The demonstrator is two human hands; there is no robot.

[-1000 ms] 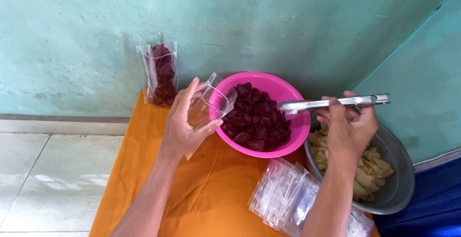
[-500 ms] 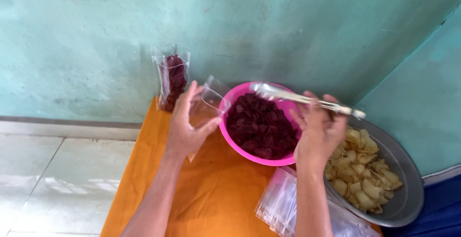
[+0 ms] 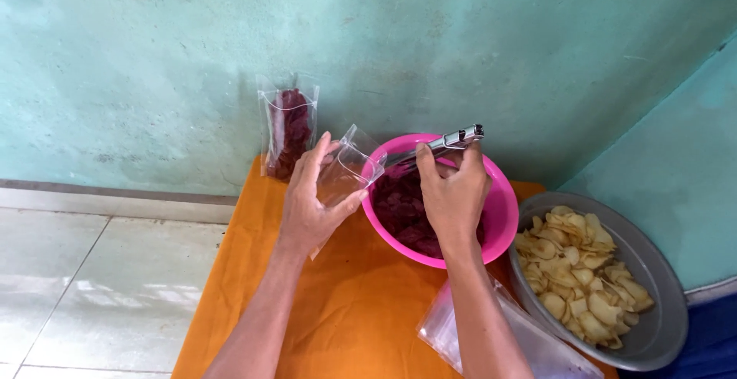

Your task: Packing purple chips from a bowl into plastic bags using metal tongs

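On an orange-covered desk point(image 3: 253, 271) set against a pale green wall point(image 3: 476, 33), a person works over a pink bowl point(image 3: 503, 214) of dark red chips point(image 3: 399, 206). The left hand point(image 3: 311, 202) holds a small clear plastic pouch point(image 3: 349, 168) just beside the bowl's near-left rim, its fingers curled closed around the pouch, whose open mouth is tilted toward the bowl. The right hand point(image 3: 453, 191) hovers over the bowl, its fingers closed around a pair of metal tongs point(image 3: 445, 145); the hinged end points up and to the right, while the tips reach down toward the pouch's mouth, where they are hard to make out. Behind the left hand, a filled clear pouch point(image 3: 288, 125) of the same red chips stands upright against the wall. To the right of the pink bowl, touching its rim, sits a grey metal basin point(image 3: 660, 302) of pale yellow chips point(image 3: 583, 271). A stack of empty clear bags point(image 3: 530, 340) lies on the desk beneath the right forearm, near the basin.
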